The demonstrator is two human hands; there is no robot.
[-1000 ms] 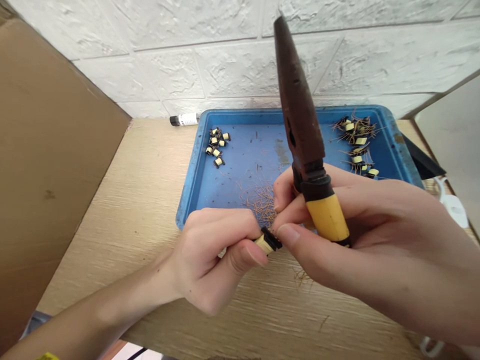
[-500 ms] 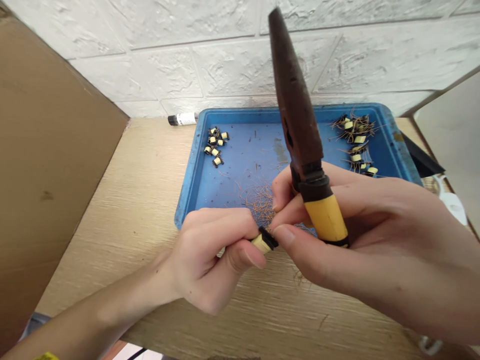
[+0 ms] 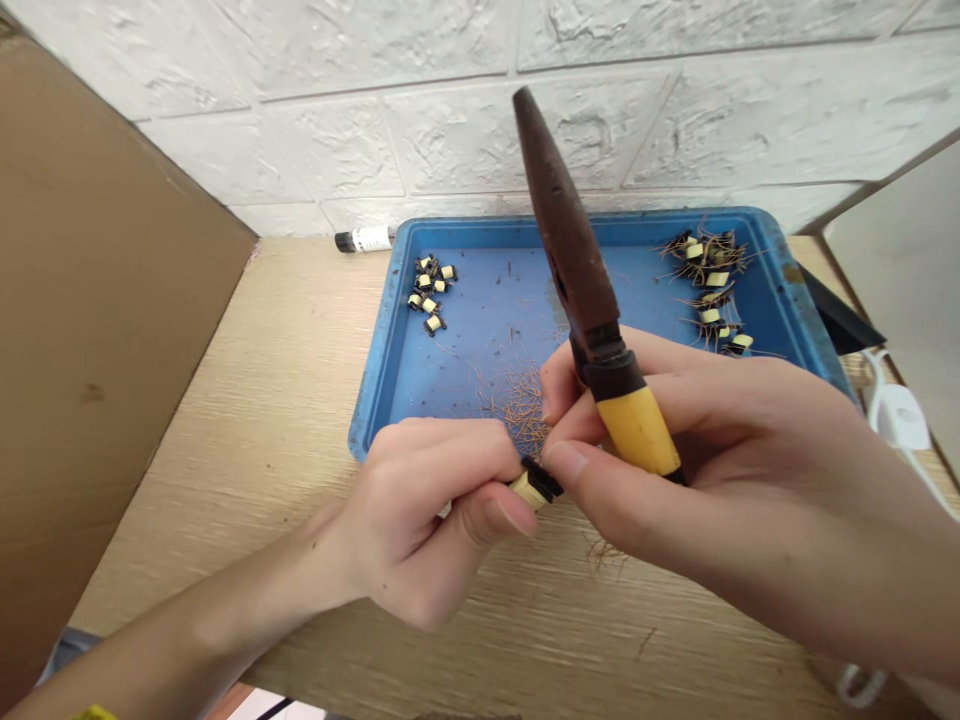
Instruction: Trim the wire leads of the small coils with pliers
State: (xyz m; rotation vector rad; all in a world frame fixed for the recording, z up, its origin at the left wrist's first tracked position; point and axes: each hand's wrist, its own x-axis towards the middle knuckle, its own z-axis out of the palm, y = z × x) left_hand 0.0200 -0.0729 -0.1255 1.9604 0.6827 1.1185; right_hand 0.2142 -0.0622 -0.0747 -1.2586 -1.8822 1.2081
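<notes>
- The right hand (image 3: 720, 450) is clasping yellow-handled pliers (image 3: 562, 220), their rusty nose leaning further left than a moment ago.
- The left hand (image 3: 420, 510) is pinching a small yellow-taped transformer (image 3: 534, 488) over the tabletop (image 3: 225, 450), just off the blue tray's (image 3: 525, 232) front edge.

Left hand (image 3: 420, 510), right hand (image 3: 720, 470); pliers (image 3: 570, 240), one; held transformer (image 3: 531, 488), one; blue tray (image 3: 600, 226), one; trimmed transformers (image 3: 427, 295), about eight, left; leaded transformers (image 3: 709, 285), about seven, right

Electronics workbench: wood-grain top (image 3: 225, 520), white brick wall (image 3: 450, 130), blue parts tray (image 3: 369, 400), rusty pliers (image 3: 559, 210)
</notes>
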